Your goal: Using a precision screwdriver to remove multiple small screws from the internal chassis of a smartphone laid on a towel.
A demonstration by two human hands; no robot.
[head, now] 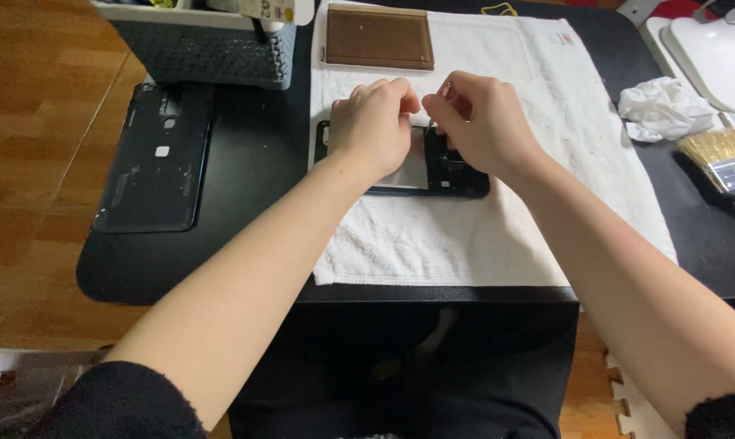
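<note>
On the white towel [465, 236], both hands rest over an opened black phone [432, 175] with its pale insides showing, the left hand [373, 126] pinched shut beside the right hand [473, 122], which grips a thin tool [429, 128].

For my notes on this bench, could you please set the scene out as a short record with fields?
Surface: black table with a white towel spread on it
Left hand: rests on the opened phone lying on the towel
Right hand: over the phone, pinching something too small to tell
Beside the towel: phone back cover, grey basket
On the towel: brown tray
Right edge: crumpled tissue, brush
</note>
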